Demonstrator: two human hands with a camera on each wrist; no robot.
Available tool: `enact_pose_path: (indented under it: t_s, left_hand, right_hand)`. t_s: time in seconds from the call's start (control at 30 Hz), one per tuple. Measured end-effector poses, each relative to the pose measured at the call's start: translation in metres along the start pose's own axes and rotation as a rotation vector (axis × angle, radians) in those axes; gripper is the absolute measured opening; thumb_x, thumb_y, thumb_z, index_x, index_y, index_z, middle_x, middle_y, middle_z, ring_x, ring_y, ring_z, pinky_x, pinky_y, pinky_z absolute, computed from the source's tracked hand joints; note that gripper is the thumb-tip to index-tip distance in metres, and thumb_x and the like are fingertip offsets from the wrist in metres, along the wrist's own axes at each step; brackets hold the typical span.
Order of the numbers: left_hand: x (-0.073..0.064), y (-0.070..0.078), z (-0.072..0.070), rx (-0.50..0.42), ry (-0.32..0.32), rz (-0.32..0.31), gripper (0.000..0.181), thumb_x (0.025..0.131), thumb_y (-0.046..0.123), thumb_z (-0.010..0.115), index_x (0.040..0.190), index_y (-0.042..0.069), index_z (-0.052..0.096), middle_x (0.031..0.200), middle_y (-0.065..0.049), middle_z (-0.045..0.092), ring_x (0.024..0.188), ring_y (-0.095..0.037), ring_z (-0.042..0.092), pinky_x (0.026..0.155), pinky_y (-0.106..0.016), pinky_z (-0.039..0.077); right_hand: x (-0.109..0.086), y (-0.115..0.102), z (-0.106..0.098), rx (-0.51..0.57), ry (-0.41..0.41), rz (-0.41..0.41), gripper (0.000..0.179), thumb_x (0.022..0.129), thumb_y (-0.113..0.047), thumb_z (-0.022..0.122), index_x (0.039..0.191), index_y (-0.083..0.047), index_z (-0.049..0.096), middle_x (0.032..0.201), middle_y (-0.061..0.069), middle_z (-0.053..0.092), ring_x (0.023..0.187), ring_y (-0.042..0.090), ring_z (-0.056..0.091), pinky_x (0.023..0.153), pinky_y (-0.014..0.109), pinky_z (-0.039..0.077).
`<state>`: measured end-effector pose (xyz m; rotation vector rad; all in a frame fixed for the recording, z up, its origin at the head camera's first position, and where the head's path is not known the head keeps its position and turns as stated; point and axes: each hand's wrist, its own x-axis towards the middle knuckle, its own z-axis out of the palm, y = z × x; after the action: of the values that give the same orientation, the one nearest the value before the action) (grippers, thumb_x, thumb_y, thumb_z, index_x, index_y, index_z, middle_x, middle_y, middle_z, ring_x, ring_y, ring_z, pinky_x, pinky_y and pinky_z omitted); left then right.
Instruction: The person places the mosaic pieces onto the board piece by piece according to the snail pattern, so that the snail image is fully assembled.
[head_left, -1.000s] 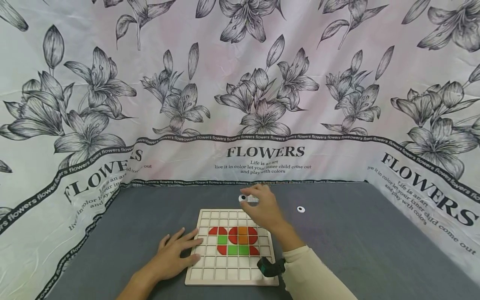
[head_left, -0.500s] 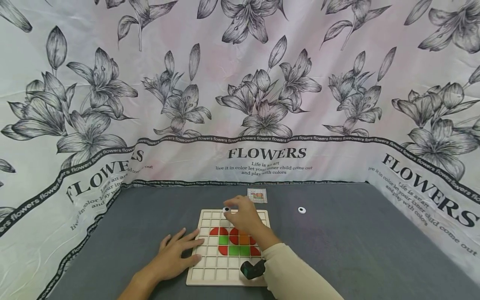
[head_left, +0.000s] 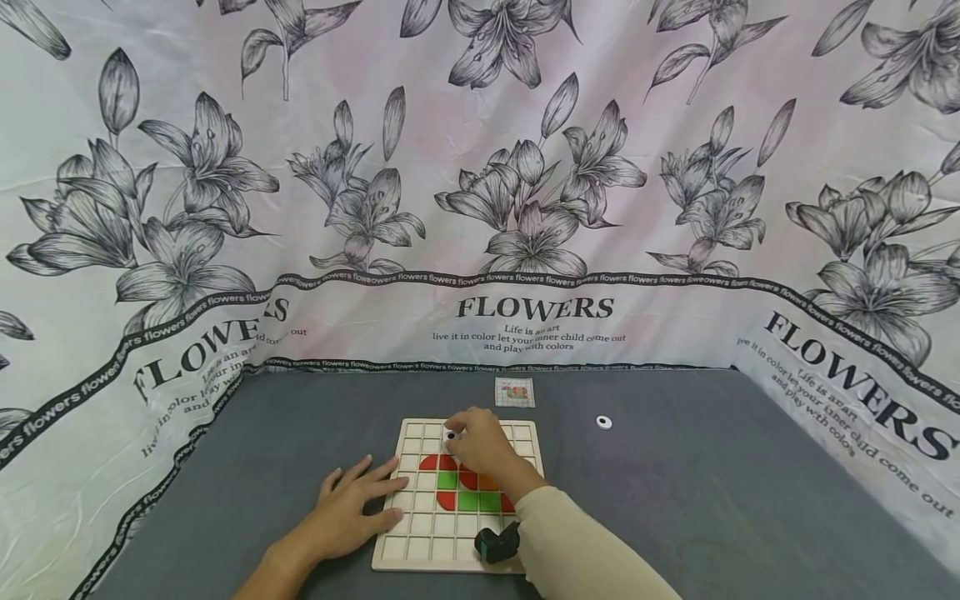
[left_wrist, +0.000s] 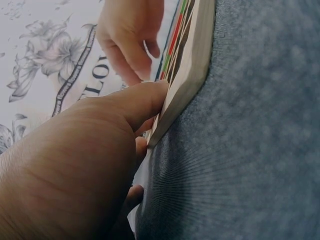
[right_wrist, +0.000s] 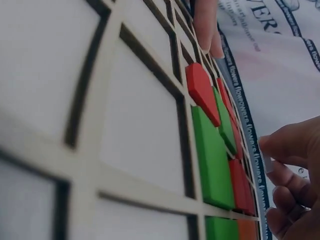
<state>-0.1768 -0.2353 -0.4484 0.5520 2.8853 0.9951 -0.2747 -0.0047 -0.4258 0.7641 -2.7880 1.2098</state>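
Observation:
A wooden grid board (head_left: 420, 565) lies on the grey table, with red (head_left: 446, 500), green (head_left: 488, 501) and orange tiles set in its middle squares. My left hand (head_left: 341, 512) rests at the board's left edge, fingers spread; the left wrist view has its thumb (left_wrist: 147, 102) touching the rim. Over the upper part of the grid, my right hand (head_left: 483, 446) pinches a small white eye piece (head_left: 451, 436) with a black dot. Only a pale edge of that piece (right_wrist: 268, 164) shows in the right wrist view. My right hand and forearm cover some tiles.
Another white eye piece (head_left: 604, 422) lies on the table to the right of the board. Behind the board is a small picture card (head_left: 514, 392) with a coloured pattern. A flower-printed curtain (head_left: 536, 325) encloses the table's back and sides.
My right hand has moved left and toward me with the eye piece, from beside the card to low over the board's upper squares. The card has come into view. My left hand stays put.

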Motion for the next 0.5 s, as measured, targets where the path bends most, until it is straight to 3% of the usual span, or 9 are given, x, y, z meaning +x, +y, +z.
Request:
enact_pose_path:
  t_s: [0.5]
  left_hand:
    - [-0.0002,-0.0002,0.0012,0.006,0.008,0.002,0.051,0.09,0.047,0.065,0.134,0.02,0.062,0.151,-0.002,0.037,0.14,-0.043,0.018,0.102,-0.067,-0.003]
  right_hand:
    - [0.0002,0.0,0.005,-0.072,-0.011,0.013,0.024,0.087,-0.008,0.07,0.11,-0.003,0.072,0.101,0.008,0.066,0.097,0.026,0.061,0.082,0.04,0.053]
